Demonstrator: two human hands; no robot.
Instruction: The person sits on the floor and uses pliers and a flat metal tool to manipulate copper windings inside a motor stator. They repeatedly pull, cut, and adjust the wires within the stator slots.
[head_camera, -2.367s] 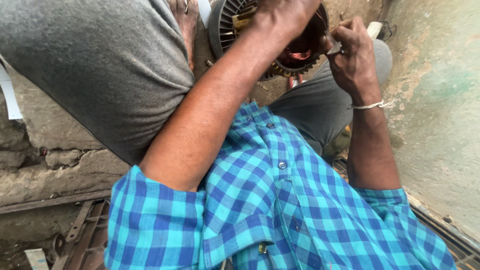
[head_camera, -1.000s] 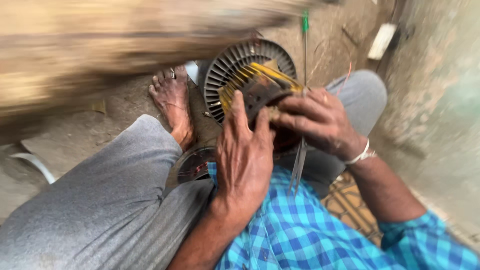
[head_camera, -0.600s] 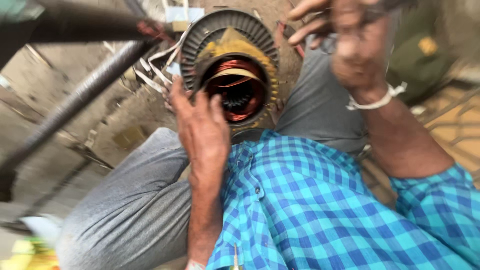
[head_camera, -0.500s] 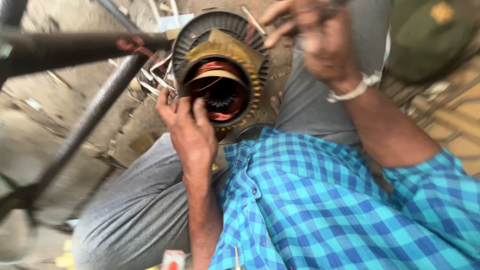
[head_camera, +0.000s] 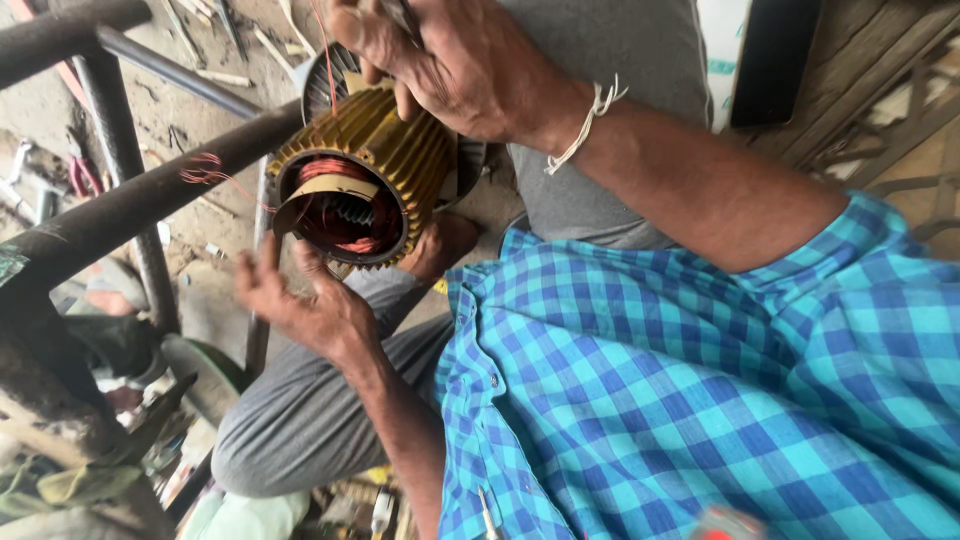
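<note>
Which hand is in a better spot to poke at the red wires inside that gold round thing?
Probably the left hand. Its fingers are spread right at the open end of the motor, beside the red wires. The right hand is busy, gripping the ribbed shell from the far side.

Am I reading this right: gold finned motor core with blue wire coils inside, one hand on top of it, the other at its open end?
Not quite. The head view shows red-orange copper-coloured wire coils inside the gold finned motor core, not blue. The rest holds: the right hand rests on top of it, and the left hand is at its open end.
</note>
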